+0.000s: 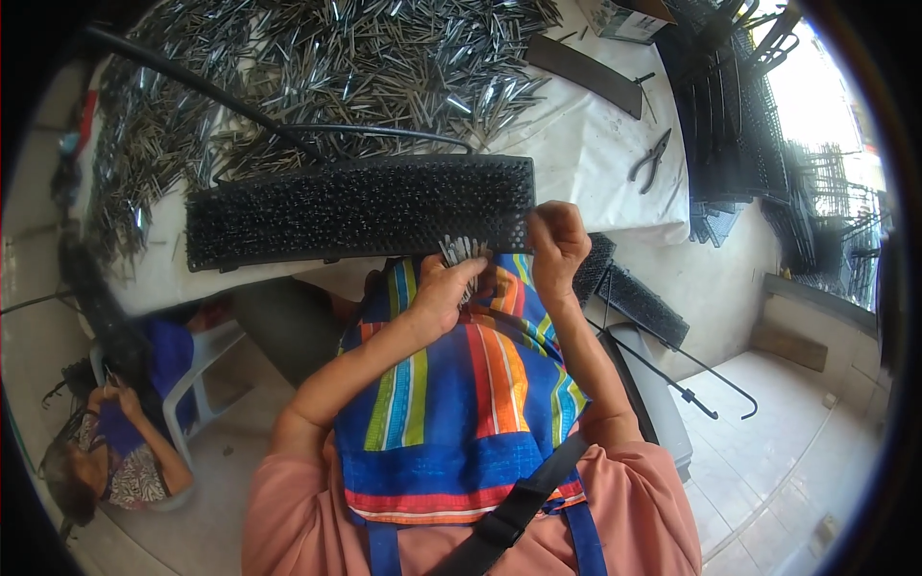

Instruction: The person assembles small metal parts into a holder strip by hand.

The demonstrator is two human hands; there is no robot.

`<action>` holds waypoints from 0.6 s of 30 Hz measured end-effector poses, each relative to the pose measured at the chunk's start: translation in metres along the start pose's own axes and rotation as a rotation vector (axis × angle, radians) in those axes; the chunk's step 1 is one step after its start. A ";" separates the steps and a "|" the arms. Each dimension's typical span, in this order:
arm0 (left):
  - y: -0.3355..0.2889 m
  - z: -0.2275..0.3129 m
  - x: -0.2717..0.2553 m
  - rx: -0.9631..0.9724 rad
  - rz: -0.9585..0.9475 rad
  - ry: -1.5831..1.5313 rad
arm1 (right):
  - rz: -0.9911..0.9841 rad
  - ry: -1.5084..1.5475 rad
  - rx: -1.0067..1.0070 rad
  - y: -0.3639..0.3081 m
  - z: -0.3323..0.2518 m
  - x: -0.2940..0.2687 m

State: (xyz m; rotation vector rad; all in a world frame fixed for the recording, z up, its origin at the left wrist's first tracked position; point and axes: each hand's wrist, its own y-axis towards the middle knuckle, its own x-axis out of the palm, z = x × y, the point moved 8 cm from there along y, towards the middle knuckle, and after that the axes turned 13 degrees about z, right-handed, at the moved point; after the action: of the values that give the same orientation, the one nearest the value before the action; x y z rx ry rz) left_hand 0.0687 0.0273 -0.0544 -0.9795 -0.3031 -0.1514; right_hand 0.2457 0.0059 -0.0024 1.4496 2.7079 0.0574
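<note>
A long black perforated panel [360, 206] lies across the table's near edge, studded over most of its length with small dark bits; bare holes show at its right end. Just below it, my left hand [440, 296] is closed around a bundle of thin metal strips [463, 253], their tips fanned upward. My right hand [560, 252] is closed in a pinch at the panel's right end, and whatever its fingertips hold is hidden. Beyond the panel spreads a large heap of loose metal strips [336, 72]. A striped cloth apron [461, 384] covers my lap.
Pliers [651, 161] and a curved dark plate [586, 75] rest on the white-covered table [576, 144]. A black rod [192, 77] crosses above the heap. Black panels [740, 125] hang at right; others with a hooked rod [634, 302] stand below. Another person [115, 451] sits at left.
</note>
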 end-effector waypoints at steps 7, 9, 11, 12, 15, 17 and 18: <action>0.011 -0.007 -0.006 -0.006 -0.026 0.035 | -0.101 -0.320 -0.387 0.001 -0.019 0.015; 0.011 -0.004 -0.003 0.023 -0.067 0.034 | -0.134 -0.321 -0.416 -0.002 -0.028 0.018; 0.011 -0.004 -0.002 0.006 -0.054 0.004 | -0.149 -0.332 -0.416 -0.002 -0.031 0.017; 0.010 -0.004 -0.002 -0.012 -0.040 -0.024 | -0.163 -0.342 -0.415 -0.002 -0.032 0.017; 0.011 -0.006 -0.005 -0.022 -0.043 -0.024 | -0.157 -0.370 -0.414 -0.003 -0.040 0.019; 0.011 -0.006 -0.006 -0.035 -0.022 0.010 | -0.162 -0.359 -0.407 -0.003 -0.038 0.018; 0.010 -0.007 -0.007 -0.051 -0.004 0.048 | -0.162 -0.351 -0.399 -0.002 -0.038 0.016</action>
State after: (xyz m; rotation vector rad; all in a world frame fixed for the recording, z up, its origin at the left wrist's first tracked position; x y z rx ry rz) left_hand 0.0663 0.0271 -0.0678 -1.0240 -0.2582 -0.1863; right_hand 0.2322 0.0177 0.0342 1.0172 2.3463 0.2864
